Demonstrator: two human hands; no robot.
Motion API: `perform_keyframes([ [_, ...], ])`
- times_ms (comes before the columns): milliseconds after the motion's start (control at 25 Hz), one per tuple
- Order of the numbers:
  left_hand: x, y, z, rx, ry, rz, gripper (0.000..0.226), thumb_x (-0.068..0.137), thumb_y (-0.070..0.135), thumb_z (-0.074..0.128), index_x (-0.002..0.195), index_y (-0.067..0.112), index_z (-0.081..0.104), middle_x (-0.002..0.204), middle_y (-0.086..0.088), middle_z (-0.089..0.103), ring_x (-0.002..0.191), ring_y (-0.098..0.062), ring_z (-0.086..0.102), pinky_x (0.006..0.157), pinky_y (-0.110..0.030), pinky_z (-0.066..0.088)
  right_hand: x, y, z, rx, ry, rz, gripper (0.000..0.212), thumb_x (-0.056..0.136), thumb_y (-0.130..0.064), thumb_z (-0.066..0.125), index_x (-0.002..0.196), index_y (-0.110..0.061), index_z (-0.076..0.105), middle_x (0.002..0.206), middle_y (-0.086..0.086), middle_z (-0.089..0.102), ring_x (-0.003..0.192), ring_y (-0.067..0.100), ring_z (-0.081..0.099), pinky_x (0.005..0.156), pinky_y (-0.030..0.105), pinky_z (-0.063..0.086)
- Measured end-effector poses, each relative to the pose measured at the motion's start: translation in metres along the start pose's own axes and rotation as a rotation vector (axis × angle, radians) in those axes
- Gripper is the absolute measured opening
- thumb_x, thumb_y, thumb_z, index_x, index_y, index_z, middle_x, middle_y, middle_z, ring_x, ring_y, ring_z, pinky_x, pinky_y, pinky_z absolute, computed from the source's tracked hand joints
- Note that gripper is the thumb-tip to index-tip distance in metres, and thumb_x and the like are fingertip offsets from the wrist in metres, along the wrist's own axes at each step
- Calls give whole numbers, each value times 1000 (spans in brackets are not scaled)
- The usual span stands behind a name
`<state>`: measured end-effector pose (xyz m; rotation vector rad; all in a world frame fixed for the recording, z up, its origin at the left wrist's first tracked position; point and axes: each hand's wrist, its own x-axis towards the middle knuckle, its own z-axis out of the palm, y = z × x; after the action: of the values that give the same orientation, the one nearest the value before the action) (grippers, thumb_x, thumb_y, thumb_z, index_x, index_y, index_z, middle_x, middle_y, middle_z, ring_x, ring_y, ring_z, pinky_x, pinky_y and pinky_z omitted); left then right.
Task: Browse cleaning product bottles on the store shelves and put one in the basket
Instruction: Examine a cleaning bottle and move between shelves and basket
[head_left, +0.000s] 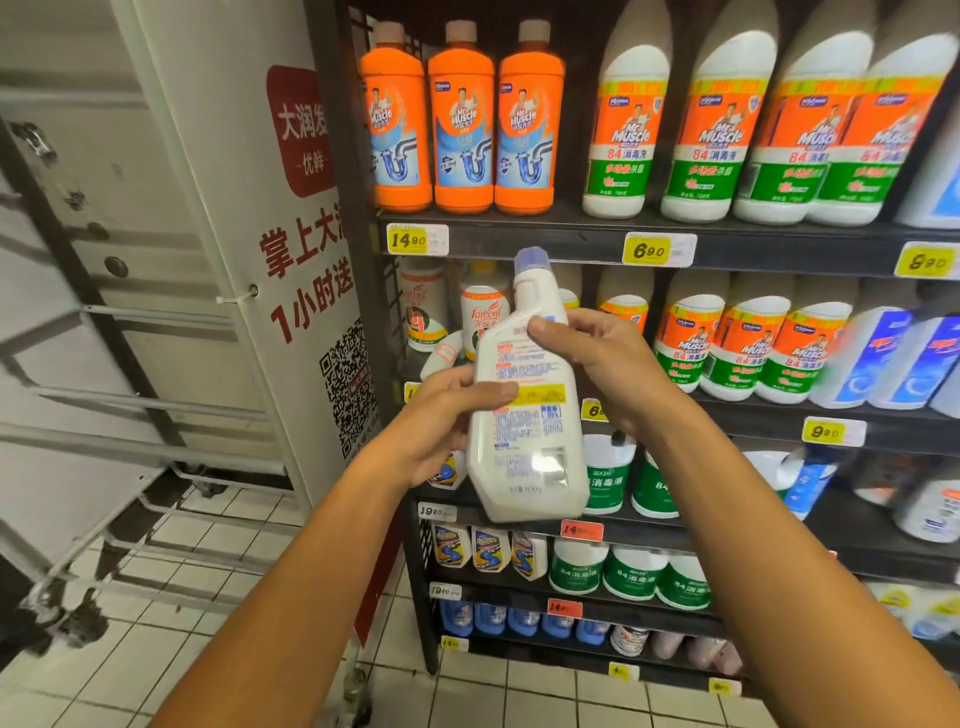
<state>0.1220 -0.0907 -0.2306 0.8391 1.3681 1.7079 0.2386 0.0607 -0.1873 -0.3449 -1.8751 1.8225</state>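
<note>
A white cleaning bottle (524, 431) with a pale blue cap and an angled neck is held up in front of the shelves, its printed back label facing me. My left hand (447, 415) grips its left side at mid height, thumb across the label. My right hand (597, 358) holds the upper part near the shoulder, thumb on the front. The bottle stands nearly upright, tilted slightly. No basket is in view.
Dark shelving (519, 244) carries three orange drain-cleaner bottles (462, 124) on top, white disinfectant bottles (628, 130) to their right, and more bottles on lower shelves. A white pillar with red signage (306, 218) and a metal cart frame (104, 364) stand at left. Tiled floor below.
</note>
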Motion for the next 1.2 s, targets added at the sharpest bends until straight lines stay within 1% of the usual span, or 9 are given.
perform_keyframes([
  [160,2,21,11,-185,-22,-85,34,75,19,76,107,9,71,109,-16,73,93,-26,73,72,-36,60,8,-10,8,74,113,171,41,88,-32,74,113,1,71,104,17,76,98,34,73,89,48,59],
  [400,1,31,12,-196,-28,-151,37,77,20,70,111,8,66,102,-14,75,88,-24,74,66,-34,60,12,-11,10,117,147,259,47,84,-29,78,118,1,67,109,18,74,100,33,73,91,50,58],
  [520,1,28,10,-176,-31,-162,35,75,20,71,109,8,68,106,-15,74,92,-25,74,71,-37,61,11,-7,9,112,131,255,45,85,-28,78,118,0,67,109,18,74,101,33,72,93,52,56],
  [640,1,22,5,-14,-10,-143,42,77,21,75,117,12,66,117,-14,71,106,-28,70,91,-45,57,12,-4,4,87,85,233,38,86,-26,75,117,-4,69,109,15,75,103,32,72,96,53,55],
  [680,1,20,3,48,-3,-126,45,79,20,76,121,15,64,118,-12,71,108,-28,69,91,-46,56,11,-2,1,88,60,225,35,87,-24,74,117,-7,69,109,14,75,104,32,72,96,53,55],
  [880,-3,2,0,185,29,-25,51,83,12,75,128,29,60,110,-4,75,100,-22,72,72,-31,58,3,12,-8,155,-50,159,38,88,-14,69,125,-16,66,115,14,73,107,31,70,86,40,58],
  [1000,1,-9,3,186,88,100,64,77,-2,77,133,20,57,107,-8,76,98,-23,73,74,-30,59,0,18,-13,170,-107,85,44,90,-7,64,133,-14,60,120,17,70,109,32,69,90,39,55],
  [1080,3,-11,3,195,110,157,67,75,-4,78,134,19,56,107,-6,76,99,-22,72,76,-31,60,0,16,-13,150,-127,56,44,92,-6,62,135,-15,58,122,15,70,111,30,68,91,38,54],
  [1200,7,-15,5,194,172,217,61,75,0,80,125,26,60,103,-2,77,96,-19,73,75,-31,60,1,15,-7,69,-67,27,40,93,-15,66,132,-22,59,112,4,75,102,19,72,75,27,59],
])
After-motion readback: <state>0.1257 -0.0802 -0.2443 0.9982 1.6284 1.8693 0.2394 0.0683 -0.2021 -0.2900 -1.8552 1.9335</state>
